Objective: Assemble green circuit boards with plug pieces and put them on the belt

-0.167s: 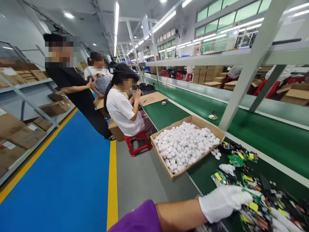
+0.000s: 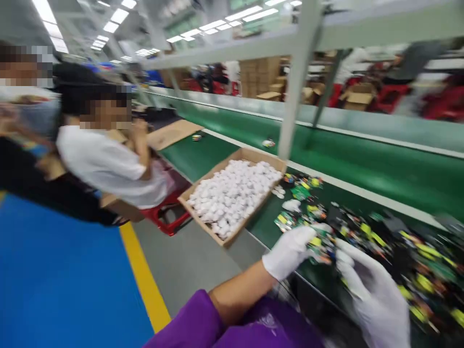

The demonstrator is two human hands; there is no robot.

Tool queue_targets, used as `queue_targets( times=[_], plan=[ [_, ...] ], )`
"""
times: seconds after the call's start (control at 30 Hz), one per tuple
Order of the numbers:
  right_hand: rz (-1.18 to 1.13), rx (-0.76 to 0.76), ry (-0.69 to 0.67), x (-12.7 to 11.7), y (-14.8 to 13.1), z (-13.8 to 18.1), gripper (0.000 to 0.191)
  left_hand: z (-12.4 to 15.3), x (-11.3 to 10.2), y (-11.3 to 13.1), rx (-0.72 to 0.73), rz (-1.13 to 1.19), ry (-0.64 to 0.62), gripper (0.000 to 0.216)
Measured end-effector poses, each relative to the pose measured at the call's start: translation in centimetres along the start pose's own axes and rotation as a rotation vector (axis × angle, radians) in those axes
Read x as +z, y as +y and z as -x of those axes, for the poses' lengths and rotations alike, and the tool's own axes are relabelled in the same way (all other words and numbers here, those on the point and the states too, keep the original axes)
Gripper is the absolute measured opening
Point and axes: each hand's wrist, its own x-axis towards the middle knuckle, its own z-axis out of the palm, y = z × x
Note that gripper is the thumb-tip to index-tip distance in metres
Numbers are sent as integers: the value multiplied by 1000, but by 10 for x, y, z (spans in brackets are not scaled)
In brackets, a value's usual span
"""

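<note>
We see the left hand (image 2: 290, 251) pinching a circuit board (image 2: 319, 244) between thumb and fingers, just short of the right hand (image 2: 380, 295); blur, can't tell whether that one grips. A loose pinch could drop the board, and the heaped boards (image 2: 427, 252) beside the right hand could snag it. Component side seems partly toward us; long axis and pointing direction unclear.

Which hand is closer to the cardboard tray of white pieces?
Left. The left hand, fingers at a circuit board, is right of the cardboard tray and closer to the camera; the right hand is farther right, on the board's other side.
</note>
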Motion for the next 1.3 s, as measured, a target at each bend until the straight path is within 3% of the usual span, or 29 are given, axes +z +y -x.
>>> queue_targets(
  times=[0.1,0.23,0.57,0.7,1.13,1.2,1.3],
  plan=[
    [-96,-18,31,7,-10,-1,28,-7,1,2,-105,106,-7,56],
    [-179,-56,62,7,-10,-6,25,-11,4,6,-103,98,-77,48],
    [-289,3,161,5,-10,-7,27,-7,4,12,-57,-45,-185,64],
    [-316,20,171,5,-7,-7,30,-6,4,14,-89,-15,-168,73],
    [-303,-24,160,3,-6,-5,21,-6,9,13,-139,60,-126,67],
    [-228,-97,157,2,-6,-5,21,-7,10,11,-103,69,-84,63],
    [1,-366,103,1,-9,-6,25,-9,14,6,-20,93,-3,56]
  ],
)
